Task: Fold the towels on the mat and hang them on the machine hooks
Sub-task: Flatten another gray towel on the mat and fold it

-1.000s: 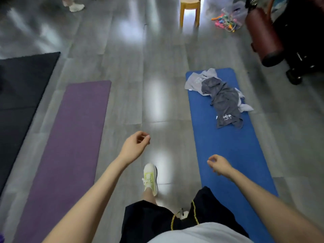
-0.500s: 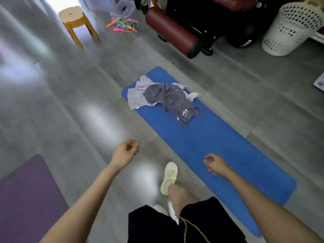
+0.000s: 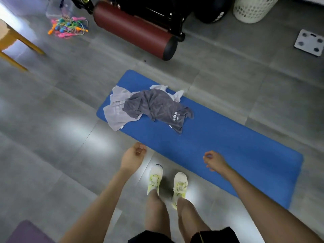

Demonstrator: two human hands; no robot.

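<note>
While the left hand (image 3: 134,156) and right hand (image 3: 213,159) hang loosely curled, empty, the dark towel (image 3: 157,106) lies crumpled over the pale towel (image 3: 116,111) at the blue mat's (image 3: 228,146) far end — best lift the top one by its corners.

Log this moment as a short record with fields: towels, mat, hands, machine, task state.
towels: dark grey towel crumpled on top of light grey towel, both unfolded
mat: blue mat, towels at its far end
hands: left hand and right hand loosely curled, holding nothing, short of the towels
machine: machine with red roller beyond the mat; hooks not visible
task state: no towel folded or hung yet
</note>
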